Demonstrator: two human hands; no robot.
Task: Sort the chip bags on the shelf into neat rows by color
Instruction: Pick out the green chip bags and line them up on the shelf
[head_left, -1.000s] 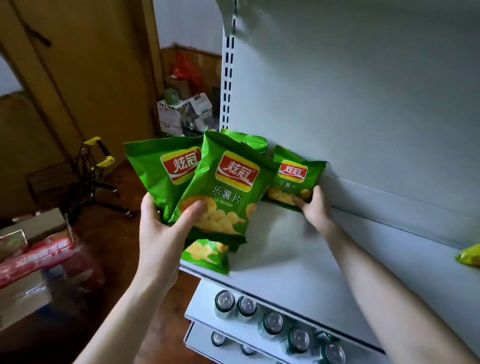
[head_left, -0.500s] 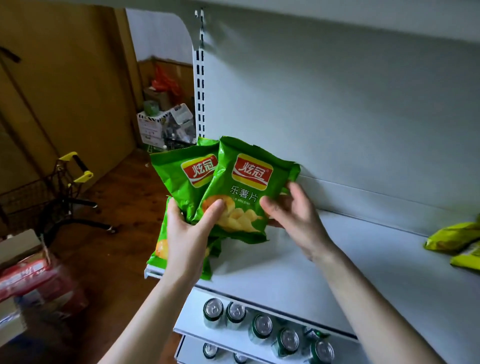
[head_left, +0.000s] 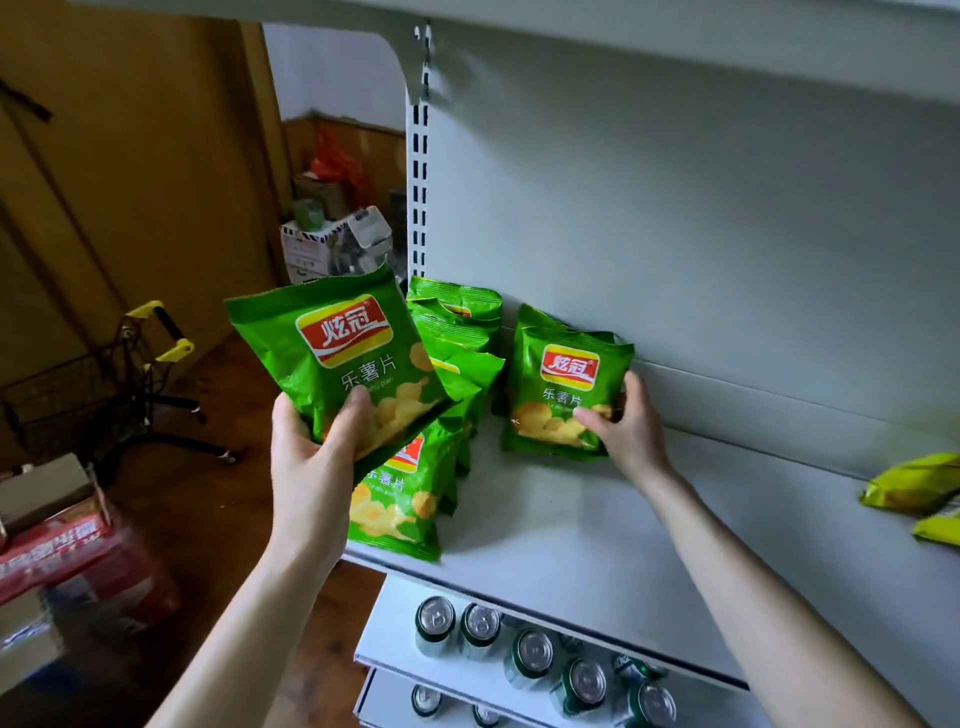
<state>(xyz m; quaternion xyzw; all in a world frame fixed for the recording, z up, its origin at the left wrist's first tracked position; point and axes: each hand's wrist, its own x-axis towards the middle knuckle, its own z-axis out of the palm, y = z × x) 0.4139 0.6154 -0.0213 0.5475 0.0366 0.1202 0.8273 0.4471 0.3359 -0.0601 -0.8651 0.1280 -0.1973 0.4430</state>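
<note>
The green chip bags each have a red label saying 炫冠, with 乐薯片 written under it.

Your hand-held green foil chip bag hides most of the green bag row behind it; yellow-green foil bags are cut off at the right edge.

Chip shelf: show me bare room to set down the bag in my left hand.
Widest bare stretch: shelf between the upright green bag held by the right hand and the yellow-green bags far right. A smaller patch lies in front of that bag, to the front edge. The left end is crowded with the green row.
</note>
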